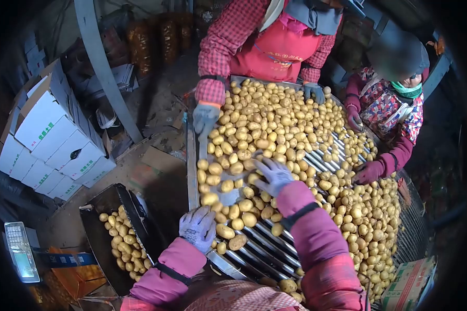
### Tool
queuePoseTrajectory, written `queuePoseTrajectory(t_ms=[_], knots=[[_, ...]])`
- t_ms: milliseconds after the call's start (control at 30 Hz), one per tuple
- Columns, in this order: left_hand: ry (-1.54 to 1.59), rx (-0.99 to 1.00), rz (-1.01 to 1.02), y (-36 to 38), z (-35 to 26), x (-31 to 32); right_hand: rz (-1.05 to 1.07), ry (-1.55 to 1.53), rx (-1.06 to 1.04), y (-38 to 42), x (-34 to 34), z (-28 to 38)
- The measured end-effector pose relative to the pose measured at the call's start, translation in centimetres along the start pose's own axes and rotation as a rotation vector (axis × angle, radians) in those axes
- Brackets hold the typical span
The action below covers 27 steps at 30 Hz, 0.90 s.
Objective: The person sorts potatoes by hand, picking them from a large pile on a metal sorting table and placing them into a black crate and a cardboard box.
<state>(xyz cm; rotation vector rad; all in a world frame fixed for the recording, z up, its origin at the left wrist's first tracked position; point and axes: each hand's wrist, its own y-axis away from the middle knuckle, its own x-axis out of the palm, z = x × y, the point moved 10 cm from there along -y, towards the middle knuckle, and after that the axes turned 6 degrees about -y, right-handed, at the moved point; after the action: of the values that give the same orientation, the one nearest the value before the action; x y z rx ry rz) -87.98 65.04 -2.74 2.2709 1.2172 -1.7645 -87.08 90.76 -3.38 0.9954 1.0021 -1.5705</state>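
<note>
Closest in, the left hand (197, 227) in a grey work glove sits at the near-left edge of the roller table (264, 249), fingers curled together over the rim, not gripping any potato as far as I can see. Just down-left of it there's a dark bin (102, 236) with a heap of sorted potatoes (123, 243). A bit further out, the right hand (273, 175) reaches into the potatoes (275, 124) on the rollers, fingers spread wide and resting on top of them. Beyond that, a co-worker's gloved hand (205, 118) rests on the left rail, and another person's maroon glove (368, 172) touches potatoes on the right side. White boxes (52, 140) are stacked far left.
</note>
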Motion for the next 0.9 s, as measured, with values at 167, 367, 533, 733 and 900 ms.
queuePoseTrajectory(t_ms=[167,367,533,733,900], knots=[[0.019,-0.012,-0.001,-0.2,0.0,0.0,0.010,0.110,0.212,10.6,-3.0,-7.1],[0.035,-0.005,-0.053,-0.4,-0.1,-0.6,0.175,0.029,0.479,11.8,-9.0,-7.1],[-0.002,0.005,-0.042,-0.4,-0.3,-0.7,-0.041,-0.032,0.172,0.7,-5.9,-2.0],[-0.014,0.016,-0.026,-0.3,-0.3,-0.6,0.021,-0.042,0.300,-3.3,0.1,-4.1],[-0.013,0.036,-0.037,-0.5,-0.5,-0.6,0.052,0.034,0.075,1.4,-1.0,-4.9]])
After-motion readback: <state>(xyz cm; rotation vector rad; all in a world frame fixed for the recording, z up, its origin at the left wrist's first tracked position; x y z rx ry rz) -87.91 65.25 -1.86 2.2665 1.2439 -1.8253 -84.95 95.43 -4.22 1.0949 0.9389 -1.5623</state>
